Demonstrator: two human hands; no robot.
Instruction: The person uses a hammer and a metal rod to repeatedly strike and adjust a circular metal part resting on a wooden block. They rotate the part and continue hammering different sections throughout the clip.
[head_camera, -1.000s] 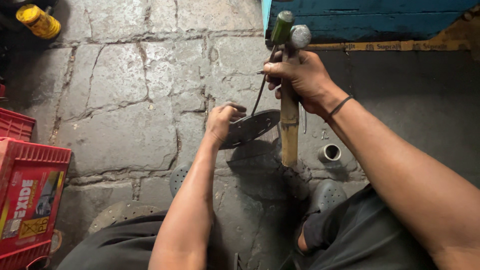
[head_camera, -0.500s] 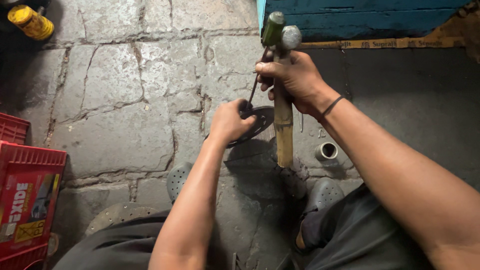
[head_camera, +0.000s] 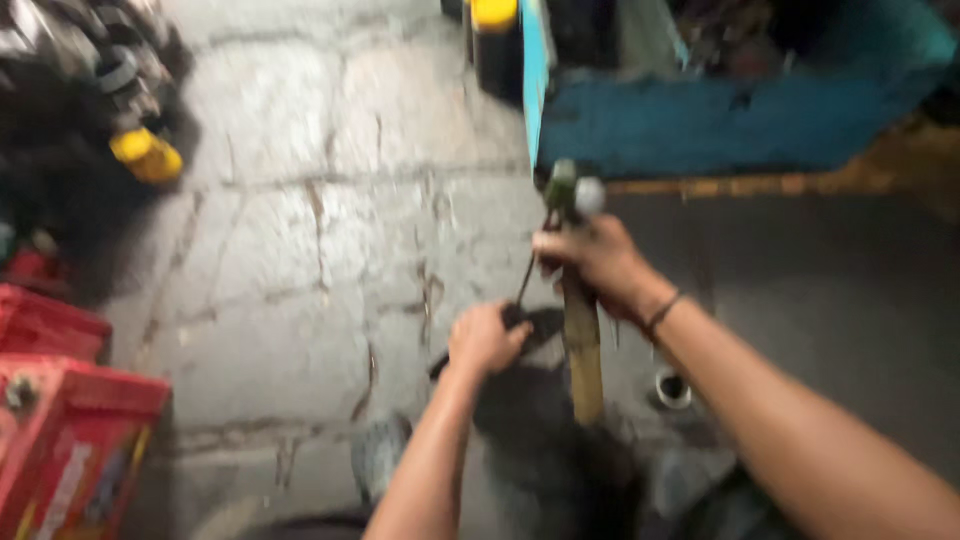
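- Right hand (head_camera: 598, 262): closed in a fist around the upper handle of a hammer (head_camera: 578, 330), which stands upright, wooden handle down, metal head at top. A thin dark rod or wire is also caught in this grip, though blur hides the detail.
- Left hand (head_camera: 487, 338): fingers curled, pressed down on a dark round metal disc (head_camera: 540, 325) that lies low over the stone floor (head_camera: 300, 250), just left of the hammer handle.
- Small metal ring (head_camera: 672, 390): on the floor, just right of the handle's foot.
- Red crates (head_camera: 70, 430): at the floor's lower-left edge; the front face carries a pale label strip.
- Yellow-capped container (head_camera: 147, 157): upper left, beside dark clutter.
- Blue panel (head_camera: 740, 120): along the top right, with a yellowish strip at its base.
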